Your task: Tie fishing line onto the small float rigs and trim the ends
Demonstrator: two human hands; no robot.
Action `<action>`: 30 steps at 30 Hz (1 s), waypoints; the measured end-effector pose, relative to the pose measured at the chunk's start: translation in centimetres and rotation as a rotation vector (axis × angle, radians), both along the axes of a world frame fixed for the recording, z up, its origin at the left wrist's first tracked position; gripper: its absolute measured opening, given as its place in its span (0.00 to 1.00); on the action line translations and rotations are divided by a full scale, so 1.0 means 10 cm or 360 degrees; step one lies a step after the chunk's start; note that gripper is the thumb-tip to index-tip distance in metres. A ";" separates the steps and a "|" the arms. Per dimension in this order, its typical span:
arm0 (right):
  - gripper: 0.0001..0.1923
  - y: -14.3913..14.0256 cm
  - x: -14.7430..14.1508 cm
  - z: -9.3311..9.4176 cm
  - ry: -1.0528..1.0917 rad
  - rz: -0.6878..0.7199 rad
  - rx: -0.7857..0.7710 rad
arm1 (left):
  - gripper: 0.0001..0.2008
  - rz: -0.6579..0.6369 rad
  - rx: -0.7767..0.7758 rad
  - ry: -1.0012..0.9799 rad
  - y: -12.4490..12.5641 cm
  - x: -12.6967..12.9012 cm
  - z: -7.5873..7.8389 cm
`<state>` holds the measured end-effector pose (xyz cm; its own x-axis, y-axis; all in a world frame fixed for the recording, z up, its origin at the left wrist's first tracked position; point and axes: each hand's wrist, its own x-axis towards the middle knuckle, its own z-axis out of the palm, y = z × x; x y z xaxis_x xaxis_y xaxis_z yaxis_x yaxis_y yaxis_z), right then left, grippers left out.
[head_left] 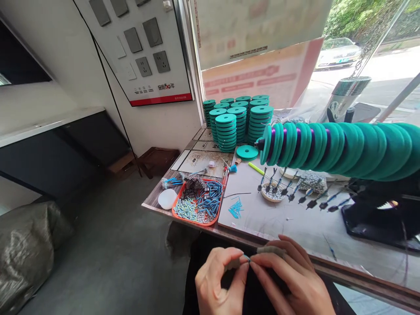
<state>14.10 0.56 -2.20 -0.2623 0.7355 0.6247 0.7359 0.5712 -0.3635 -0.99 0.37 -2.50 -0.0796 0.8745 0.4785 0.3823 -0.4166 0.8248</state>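
Note:
My left hand (pixel 223 278) and my right hand (pixel 290 275) meet in front of the table's near edge, above my lap. Fingertips of both are pinched together around a tiny blue piece (pixel 246 258), mostly hidden by the fingers; its exact kind is too small to tell. Some fingers have a pale wrap (pixel 271 250) around them. On the table beyond lies a loose pile of thin blue tubes (pixel 235 208). Left of it stands an orange tray (pixel 210 223) with compartments of small dark, blue-striped, pale green and silvery parts.
A long row of teal foam spools (pixel 328 146) on a rod juts in from the right, with small dark-tipped line pieces hanging beneath. Stacked teal spools (pixel 226 131) stand at the back. A round dish (pixel 273 197) holds small beads. A white lid (pixel 167 199) lies at the left table edge.

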 end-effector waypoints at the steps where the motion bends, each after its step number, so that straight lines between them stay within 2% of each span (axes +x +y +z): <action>1: 0.04 0.00 0.00 0.00 0.0015 -0.0002 -0.0004 | 0.11 -0.0029 0.0123 0.0117 0.02 -0.01 0.00; 5: 0.05 0.00 -0.03 0.00 0.0087 -0.0015 -0.0047 | 0.13 -0.0180 0.0613 0.0510 0.09 -0.05 0.05; 7: 0.06 0.01 -0.05 0.02 0.0137 -0.0053 -0.0121 | 0.12 -0.0223 0.0704 0.0567 0.11 -0.04 0.06; 13: 0.10 0.22 -0.04 0.15 0.0126 -0.0199 -0.0270 | 0.09 -0.0036 0.0530 0.0546 0.14 -0.04 -0.12; 17: 0.13 0.37 -0.02 0.17 -0.0060 -0.0318 -0.0443 | 0.11 -0.0077 0.0318 0.0787 0.17 -0.09 -0.22; 23: 0.16 0.40 -0.07 0.14 -0.0193 -0.0399 -0.0365 | 0.18 -0.0142 0.0350 0.1231 0.22 -0.09 -0.16; 27: 0.17 0.40 -0.07 0.13 -0.0274 -0.0424 -0.0270 | 0.18 -0.0076 0.0374 0.1336 0.24 -0.06 -0.16; 30: 0.14 0.40 -0.03 0.10 -0.0342 -0.0372 -0.0272 | 0.19 -0.0024 0.0375 0.1387 0.25 -0.06 -0.18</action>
<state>13.76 4.54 -1.18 -0.1866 0.8803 0.4363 0.9096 0.3226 -0.2619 -1.63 2.91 -4.30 0.4057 0.7443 0.5305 0.8249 -0.5481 0.1382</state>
